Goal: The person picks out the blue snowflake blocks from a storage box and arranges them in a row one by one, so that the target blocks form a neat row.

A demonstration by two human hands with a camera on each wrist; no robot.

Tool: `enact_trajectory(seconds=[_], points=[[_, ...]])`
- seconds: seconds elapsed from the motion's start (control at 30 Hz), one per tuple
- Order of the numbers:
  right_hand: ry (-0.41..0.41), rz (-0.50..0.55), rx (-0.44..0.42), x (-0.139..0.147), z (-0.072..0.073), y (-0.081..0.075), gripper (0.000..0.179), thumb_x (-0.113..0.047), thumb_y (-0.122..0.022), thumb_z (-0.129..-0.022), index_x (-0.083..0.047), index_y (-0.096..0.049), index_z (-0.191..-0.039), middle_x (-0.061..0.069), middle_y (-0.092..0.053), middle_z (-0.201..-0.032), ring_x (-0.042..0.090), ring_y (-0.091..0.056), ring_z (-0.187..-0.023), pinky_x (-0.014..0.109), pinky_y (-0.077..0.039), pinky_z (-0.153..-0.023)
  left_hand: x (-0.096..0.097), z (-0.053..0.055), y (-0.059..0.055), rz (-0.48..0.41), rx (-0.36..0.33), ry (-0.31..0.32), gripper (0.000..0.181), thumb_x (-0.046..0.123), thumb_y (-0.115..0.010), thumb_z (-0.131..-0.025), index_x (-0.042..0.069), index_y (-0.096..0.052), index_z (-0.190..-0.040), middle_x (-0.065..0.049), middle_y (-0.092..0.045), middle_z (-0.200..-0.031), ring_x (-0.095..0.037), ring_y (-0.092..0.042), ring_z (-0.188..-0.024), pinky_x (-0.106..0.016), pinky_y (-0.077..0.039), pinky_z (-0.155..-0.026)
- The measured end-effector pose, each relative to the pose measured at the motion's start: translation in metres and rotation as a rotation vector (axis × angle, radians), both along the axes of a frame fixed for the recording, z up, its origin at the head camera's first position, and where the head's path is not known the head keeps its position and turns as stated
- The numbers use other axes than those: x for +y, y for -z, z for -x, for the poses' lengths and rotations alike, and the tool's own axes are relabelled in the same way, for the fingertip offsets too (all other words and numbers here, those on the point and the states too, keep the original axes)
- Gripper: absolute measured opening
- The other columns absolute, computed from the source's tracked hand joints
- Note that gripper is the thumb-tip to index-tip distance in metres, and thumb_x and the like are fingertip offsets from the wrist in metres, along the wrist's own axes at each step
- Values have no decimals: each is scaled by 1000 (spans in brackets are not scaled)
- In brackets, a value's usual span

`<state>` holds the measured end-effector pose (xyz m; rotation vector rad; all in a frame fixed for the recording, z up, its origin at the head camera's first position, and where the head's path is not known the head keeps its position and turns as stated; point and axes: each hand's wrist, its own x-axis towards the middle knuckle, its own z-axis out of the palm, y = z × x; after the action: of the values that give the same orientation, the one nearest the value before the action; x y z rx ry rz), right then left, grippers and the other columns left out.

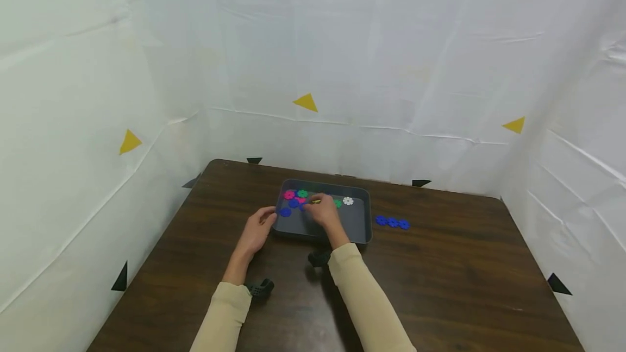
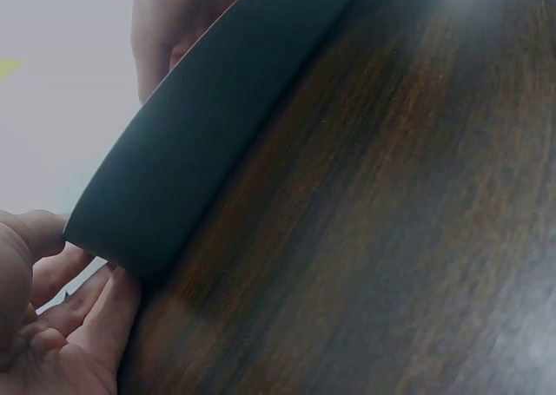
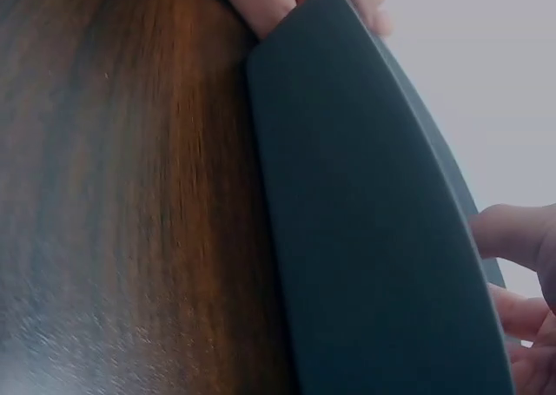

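A shallow dark grey tray (image 1: 356, 226) lies on the table, holding flower-shaped plastic discs. At its left side, my left hand (image 1: 255, 231) holds the corner. In the left wrist view the thumb of that left hand (image 2: 65, 325) touches the rim, with fingers against the outer wall. My right hand (image 1: 326, 214) reaches inside the tray, fingertips down beside a blue disc (image 1: 303, 207) and a yellow disc (image 1: 316, 201). Behind the tray wall (image 3: 373, 213) in the right wrist view, the right hand's (image 3: 532, 278) fingertips are partly hidden; whether they pinch a disc is unclear.
Pink (image 1: 289, 195), green (image 1: 302, 193) and white (image 1: 348, 200) discs lie in the tray, with several blue ones at left. Right of it, three blue discs (image 1: 393, 222) form a row on the brown table (image 1: 440, 265). White sheeting (image 1: 391, 69) surrounds the table's back and sides.
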<state>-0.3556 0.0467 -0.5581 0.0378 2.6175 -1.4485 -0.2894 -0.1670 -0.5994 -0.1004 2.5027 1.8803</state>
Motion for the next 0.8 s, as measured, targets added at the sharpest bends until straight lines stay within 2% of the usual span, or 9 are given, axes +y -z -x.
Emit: enact_trajectory(seconds=[0.2,0.47,0.8], points=[[2,-75,-11,-1,4,0,41,-24,-77,-100,-4,-69,-134,21,-69,-137,38,-68,-119,55,-58,-102,1,1,2,-1,2,-3,46,31,-56,-114,6,-57,-152,-19,-57,-157,-39,-52,-149,-60,-38,-127],[-12,-206,-32,-3,5,-3,38,-30,-77,-100,-12,-72,-133,15,-70,-141,40,-63,-134,66,-46,-112,0,1,2,-7,-3,-4,45,33,-56,-114,8,-57,-152,-19,-57,-157,-39,-51,-150,-61,-39,-126],[-19,-261,-39,-4,10,-2,35,-28,-77,-100,-12,-73,-132,14,-71,-140,38,-65,-132,63,-49,-109,1,1,3,-18,-26,-15,44,33,-57,-113,11,-58,-151,-17,-57,-158,-39,-50,-151,-61,-40,-125]])
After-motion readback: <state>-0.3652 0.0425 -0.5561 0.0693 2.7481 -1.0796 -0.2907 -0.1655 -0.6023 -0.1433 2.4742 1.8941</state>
